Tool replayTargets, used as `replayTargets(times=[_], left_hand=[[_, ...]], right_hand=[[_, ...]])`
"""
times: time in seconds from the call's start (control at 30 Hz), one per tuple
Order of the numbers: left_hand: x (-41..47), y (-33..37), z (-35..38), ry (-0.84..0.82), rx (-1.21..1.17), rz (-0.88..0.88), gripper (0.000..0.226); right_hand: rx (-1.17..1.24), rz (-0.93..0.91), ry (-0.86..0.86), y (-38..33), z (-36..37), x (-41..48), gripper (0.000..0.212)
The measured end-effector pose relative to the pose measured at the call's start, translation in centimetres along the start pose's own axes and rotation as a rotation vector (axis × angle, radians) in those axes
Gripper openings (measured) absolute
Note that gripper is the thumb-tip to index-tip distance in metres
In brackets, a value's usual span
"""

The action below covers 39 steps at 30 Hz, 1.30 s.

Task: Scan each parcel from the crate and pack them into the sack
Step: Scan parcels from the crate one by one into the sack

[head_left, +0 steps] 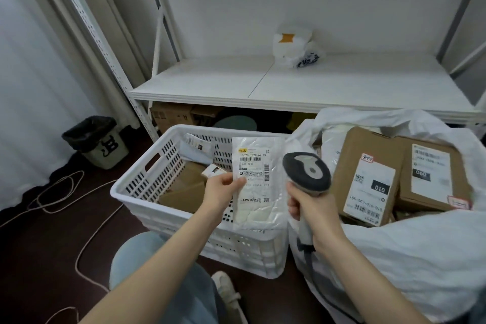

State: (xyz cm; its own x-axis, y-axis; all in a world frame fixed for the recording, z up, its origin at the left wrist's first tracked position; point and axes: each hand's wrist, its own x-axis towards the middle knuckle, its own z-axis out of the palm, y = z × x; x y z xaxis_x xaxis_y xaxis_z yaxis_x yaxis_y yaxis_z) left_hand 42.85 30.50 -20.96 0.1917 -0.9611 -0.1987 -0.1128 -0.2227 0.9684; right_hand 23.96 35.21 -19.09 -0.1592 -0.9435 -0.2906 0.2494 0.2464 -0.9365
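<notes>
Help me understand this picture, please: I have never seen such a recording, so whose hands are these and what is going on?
There is no machine here: a person works with bare hands, and the one picture comes from a camera worn on the head, looking forward and down. That is why the arms reach in from the bottom edge. The left hand pinches a flat white plastic parcel with its label facing the camera. The right hand grips a barcode scanner, its head close beside the label. On the floor stands a white slotted crate with more parcels inside, and to its right an open white sack with labelled cardboard boxes in it. Behind is a white shelf with a bag on it.
</notes>
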Motion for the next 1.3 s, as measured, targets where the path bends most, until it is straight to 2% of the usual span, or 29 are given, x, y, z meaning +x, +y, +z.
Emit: replayTargets(times=[0.13, 0.3, 0.5, 0.57, 0.83, 1.17, 1.3], left_hand=[[0.3, -1.6, 1.1, 0.048, -0.009, -0.045, 0.01], [0.2, -2.2, 1.6, 0.112, 0.029, -0.056, 0.013], [0.1, -2.4, 1.3, 0.126, 0.06, -0.05, 0.016], [-0.2, -2.2, 1.3, 0.137, 0.073, -0.051, 0.024], [-1.1, -1.4, 1.0, 0.142, 0.085, -0.043, 0.031], [-1.3, -1.2, 0.6, 0.14, 0.081, -0.022, 0.014], [-1.1, -1.5, 0.6, 0.145, 0.064, -0.031, 0.018]], right_hand=[[-0.009, 0.095, -0.088, 1.2, 0.0, -2.6, 0.023], [-0.058, 0.114, -0.126, 1.5, 0.6, -4.1, 0.02], [-0.136, 0.114, -0.135, 1.5, 1.6, -4.6, 0.02], [-0.161, 0.113, -0.139, 1.5, 1.8, -4.7, 0.02], [-0.16, 0.129, -0.148, 1.4, 2.3, -4.9, 0.015], [-0.153, 0.135, -0.156, 1.2, 2.7, -5.0, 0.017], [-0.142, 0.124, -0.164, 1.2, 2.7, -5.1, 0.018]])
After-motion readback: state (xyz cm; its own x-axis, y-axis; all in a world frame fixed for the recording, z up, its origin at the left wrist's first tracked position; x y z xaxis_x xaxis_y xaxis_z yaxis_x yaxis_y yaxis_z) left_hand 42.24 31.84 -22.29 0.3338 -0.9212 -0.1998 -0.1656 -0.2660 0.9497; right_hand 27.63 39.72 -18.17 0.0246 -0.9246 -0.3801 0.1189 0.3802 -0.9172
